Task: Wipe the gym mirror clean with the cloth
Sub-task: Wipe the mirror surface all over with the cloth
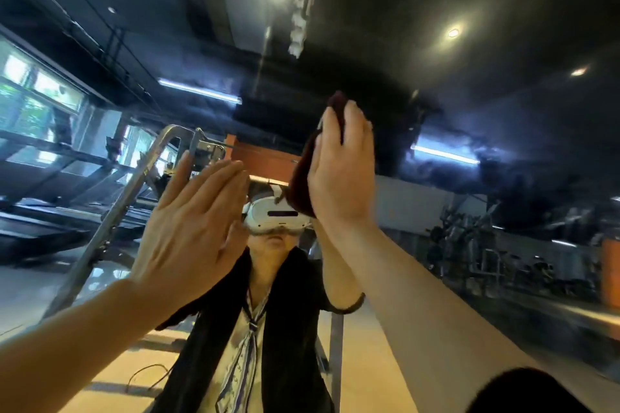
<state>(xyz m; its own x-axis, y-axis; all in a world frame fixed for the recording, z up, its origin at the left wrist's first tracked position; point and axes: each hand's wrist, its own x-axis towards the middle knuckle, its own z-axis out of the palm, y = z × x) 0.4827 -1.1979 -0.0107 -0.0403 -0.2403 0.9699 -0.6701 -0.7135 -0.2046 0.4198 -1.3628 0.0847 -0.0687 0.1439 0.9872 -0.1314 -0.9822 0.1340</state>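
The single head view is taken from the wearer's head, tilted upward, very near the large reflective gym mirror [469, 151], which fills it.

Dim; ceiling spotlights [453, 32] flare; soft blur; wide-angle edge warp.

The dark maroon cloth [303, 178] is mostly hidden behind the right hand [339, 174], with only its top tip and its nine o'clock edge showing, so whether the fingers curl into it cannot be told. The left hand [194, 228] covers part of the reflected white headset [278, 214] in the large wall mirror [469, 104], whose frame lies beyond the picture's edges. At three o'clock the reflected grey gym machines [469, 245] are blurred past telling apart, and both forearms are cut off at six o'clock.
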